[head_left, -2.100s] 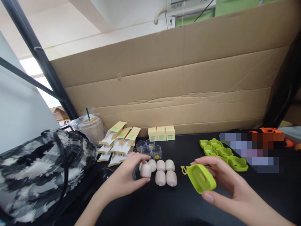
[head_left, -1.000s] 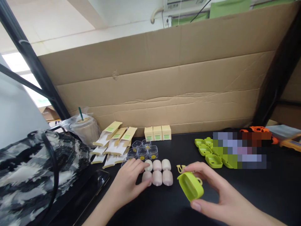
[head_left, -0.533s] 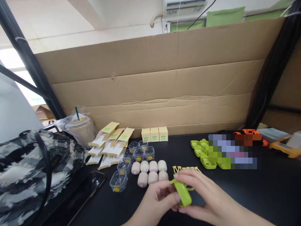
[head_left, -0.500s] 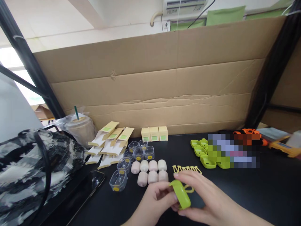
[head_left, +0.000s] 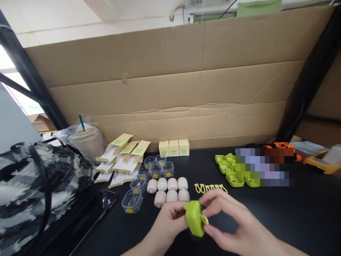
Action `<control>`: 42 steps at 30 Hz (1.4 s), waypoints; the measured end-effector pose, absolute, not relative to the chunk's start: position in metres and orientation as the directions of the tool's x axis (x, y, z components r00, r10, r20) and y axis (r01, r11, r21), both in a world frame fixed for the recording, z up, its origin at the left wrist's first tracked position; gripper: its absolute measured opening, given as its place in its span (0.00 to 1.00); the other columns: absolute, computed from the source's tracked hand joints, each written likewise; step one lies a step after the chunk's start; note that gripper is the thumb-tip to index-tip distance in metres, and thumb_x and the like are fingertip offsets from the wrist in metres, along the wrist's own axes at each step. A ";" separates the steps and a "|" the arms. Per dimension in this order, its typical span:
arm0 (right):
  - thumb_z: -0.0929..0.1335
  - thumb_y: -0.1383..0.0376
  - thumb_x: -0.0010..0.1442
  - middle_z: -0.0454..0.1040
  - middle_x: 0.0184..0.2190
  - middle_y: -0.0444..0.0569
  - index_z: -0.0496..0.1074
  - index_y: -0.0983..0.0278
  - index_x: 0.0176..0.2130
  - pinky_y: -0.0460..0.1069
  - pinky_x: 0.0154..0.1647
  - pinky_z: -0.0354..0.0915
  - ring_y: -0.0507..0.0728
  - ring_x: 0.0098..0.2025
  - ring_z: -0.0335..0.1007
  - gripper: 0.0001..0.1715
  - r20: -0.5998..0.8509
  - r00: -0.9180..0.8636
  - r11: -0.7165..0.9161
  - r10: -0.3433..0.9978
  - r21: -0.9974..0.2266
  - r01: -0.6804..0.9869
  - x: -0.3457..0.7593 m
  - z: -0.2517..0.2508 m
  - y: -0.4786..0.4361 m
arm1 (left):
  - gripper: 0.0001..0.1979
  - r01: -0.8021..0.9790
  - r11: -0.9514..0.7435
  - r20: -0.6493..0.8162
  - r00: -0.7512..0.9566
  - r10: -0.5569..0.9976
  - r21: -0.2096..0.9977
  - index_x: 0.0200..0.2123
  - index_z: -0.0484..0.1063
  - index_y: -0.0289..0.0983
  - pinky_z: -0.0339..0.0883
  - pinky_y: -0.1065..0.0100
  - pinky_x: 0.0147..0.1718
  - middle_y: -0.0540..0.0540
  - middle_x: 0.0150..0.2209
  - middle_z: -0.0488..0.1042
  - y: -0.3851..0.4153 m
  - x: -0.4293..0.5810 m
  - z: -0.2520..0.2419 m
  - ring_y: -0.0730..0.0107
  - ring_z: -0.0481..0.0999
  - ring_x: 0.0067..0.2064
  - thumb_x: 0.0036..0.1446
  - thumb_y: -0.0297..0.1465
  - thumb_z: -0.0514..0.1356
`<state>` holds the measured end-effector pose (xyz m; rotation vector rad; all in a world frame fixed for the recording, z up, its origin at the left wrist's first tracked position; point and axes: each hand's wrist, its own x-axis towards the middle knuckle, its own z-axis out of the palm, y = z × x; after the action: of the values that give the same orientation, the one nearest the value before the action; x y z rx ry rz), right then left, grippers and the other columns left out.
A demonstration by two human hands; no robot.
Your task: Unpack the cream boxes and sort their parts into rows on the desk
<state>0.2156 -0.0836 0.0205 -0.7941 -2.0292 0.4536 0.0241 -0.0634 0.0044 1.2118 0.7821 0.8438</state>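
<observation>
Fingers of both hands close on a lime-green silicone case point(head_left: 195, 217), held just above the near edge of the black table point(head_left: 306, 213). Left hand point(head_left: 166, 225) pinches the case's left side between thumb and fingertips; right hand point(head_left: 234, 227) grips the right side, thumb and forefinger at a small yellow loop point(head_left: 204, 219) on it. Just behind the hands lie seven pale pink pods point(head_left: 170, 190) in two rows, with a row of yellow loops point(head_left: 210, 187) to their right. Clear plastic tubs point(head_left: 149, 174) bearing yellow smiley stickers stand behind and left of the pods. Three small cream boxes point(head_left: 174, 148) with green labels, their print too small to read, line the far edge against a cardboard wall point(head_left: 173, 96). More green cases point(head_left: 229, 170) sit toward the right edge beside a blurred patch.
</observation>
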 end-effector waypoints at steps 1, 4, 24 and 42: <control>0.68 0.73 0.51 0.75 0.31 0.47 0.69 0.61 0.32 0.48 0.35 0.70 0.55 0.32 0.73 0.08 0.611 -0.396 0.728 0.686 -0.577 0.370 0.214 0.019 -0.084 | 0.16 -0.137 0.130 -0.051 0.471 0.881 0.982 0.30 0.80 0.36 0.62 0.74 0.32 0.48 0.27 0.76 -0.064 0.025 0.003 0.75 0.68 0.28 0.43 0.42 0.69; 0.68 0.72 0.51 0.72 0.24 0.43 0.67 0.62 0.28 0.45 0.28 0.68 0.51 0.26 0.70 0.06 0.492 -0.387 0.618 0.780 -0.707 0.345 0.210 0.012 -0.085 | 0.14 -0.148 0.128 -0.048 0.454 0.890 0.981 0.29 0.80 0.36 0.61 0.76 0.30 0.50 0.24 0.75 -0.067 0.026 0.003 0.76 0.67 0.27 0.41 0.39 0.71; 0.68 0.59 0.58 0.76 0.25 0.46 0.73 0.63 0.27 0.46 0.28 0.68 0.53 0.27 0.71 0.13 0.298 -0.267 0.355 0.916 -0.913 0.199 0.207 0.002 -0.091 | 0.12 -0.044 0.130 -0.098 0.435 0.895 0.991 0.28 0.81 0.38 0.64 0.72 0.34 0.48 0.25 0.78 -0.071 0.025 0.016 0.72 0.70 0.29 0.43 0.40 0.69; 0.73 0.66 0.45 0.74 0.45 0.53 0.67 0.60 0.51 0.52 0.44 0.70 0.61 0.44 0.72 0.32 0.607 -0.431 0.739 0.668 -0.471 0.482 0.212 0.012 -0.090 | 0.14 -0.083 0.192 -0.133 0.465 0.876 0.978 0.26 0.75 0.33 0.65 0.71 0.34 0.48 0.27 0.76 -0.070 0.027 0.011 0.73 0.73 0.30 0.40 0.36 0.71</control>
<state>0.2119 -0.0905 0.0119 -0.8640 -2.1122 0.2864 0.0270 -0.0696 0.0108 1.1855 0.8462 0.7997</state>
